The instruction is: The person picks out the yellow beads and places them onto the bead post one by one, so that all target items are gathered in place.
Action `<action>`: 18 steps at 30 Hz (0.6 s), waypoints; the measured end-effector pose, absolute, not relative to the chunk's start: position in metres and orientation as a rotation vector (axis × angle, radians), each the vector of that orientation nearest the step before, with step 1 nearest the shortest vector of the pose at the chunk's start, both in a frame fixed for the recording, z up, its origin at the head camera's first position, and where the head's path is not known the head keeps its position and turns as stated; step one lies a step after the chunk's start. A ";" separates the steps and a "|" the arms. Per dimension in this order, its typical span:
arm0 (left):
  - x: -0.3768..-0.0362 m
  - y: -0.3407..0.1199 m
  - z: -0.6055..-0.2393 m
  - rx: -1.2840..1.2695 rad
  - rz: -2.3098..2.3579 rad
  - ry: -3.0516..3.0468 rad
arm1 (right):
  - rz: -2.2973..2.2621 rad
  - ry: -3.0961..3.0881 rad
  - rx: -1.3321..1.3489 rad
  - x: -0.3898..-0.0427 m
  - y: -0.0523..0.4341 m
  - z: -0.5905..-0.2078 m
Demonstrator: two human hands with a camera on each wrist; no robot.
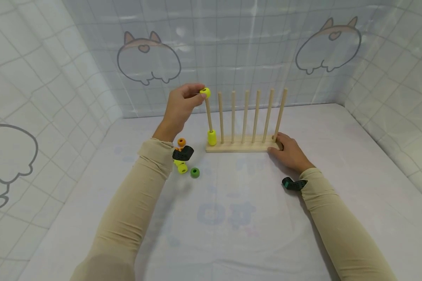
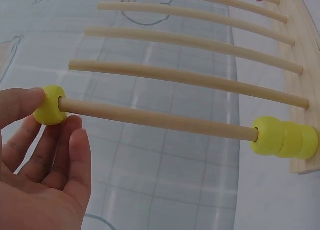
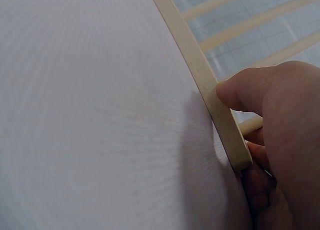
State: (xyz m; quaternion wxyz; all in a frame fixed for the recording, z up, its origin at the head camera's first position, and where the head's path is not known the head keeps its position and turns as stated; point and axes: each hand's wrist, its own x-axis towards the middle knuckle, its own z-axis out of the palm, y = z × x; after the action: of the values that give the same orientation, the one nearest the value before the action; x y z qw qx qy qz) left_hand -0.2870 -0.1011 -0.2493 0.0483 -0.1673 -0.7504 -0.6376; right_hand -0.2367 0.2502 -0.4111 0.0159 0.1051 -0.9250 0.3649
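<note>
My left hand [image 1: 183,106] pinches a yellow bead [image 1: 205,92] between thumb and fingers at the top of the leftmost wooden peg [image 1: 209,115]. In the left wrist view the peg's tip is inside the hole of that bead [image 2: 47,112]. Three yellow beads [image 2: 284,138] are stacked at the foot of the same peg, against the base. The wooden base [image 1: 240,147] carries a row of several upright bare pegs to the right. At its right end, my right hand [image 1: 290,153] grips the base, thumb on the front edge and fingers behind, as the right wrist view shows.
Left of the rack, loose beads lie on the white cloth: orange ones [image 1: 181,142], yellow ones [image 1: 182,168] and a green one [image 1: 195,172]. My left forearm partly covers this group. A tile-patterned curtain [image 1: 232,50] stands behind the rack.
</note>
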 end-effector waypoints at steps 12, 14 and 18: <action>-0.287 -0.101 -0.250 -0.520 -1.910 -2.328 | 1.145 -2.861 0.340 -0.236 0.249 -0.409; -0.286 -0.101 -0.250 -0.517 -1.915 -2.327 | 1.140 -2.867 0.333 -0.235 0.249 -0.408; -0.285 -0.101 -0.250 -0.509 -1.907 -2.327 | 1.133 -2.877 0.323 -0.235 0.249 -0.408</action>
State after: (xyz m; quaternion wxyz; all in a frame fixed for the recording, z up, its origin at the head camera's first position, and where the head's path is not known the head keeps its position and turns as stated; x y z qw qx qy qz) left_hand -0.2854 -0.1012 -0.2496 0.0450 -0.1666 -0.7619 -0.6243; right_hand -0.2351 0.2488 -0.4078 0.0162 0.1038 -0.9253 0.3644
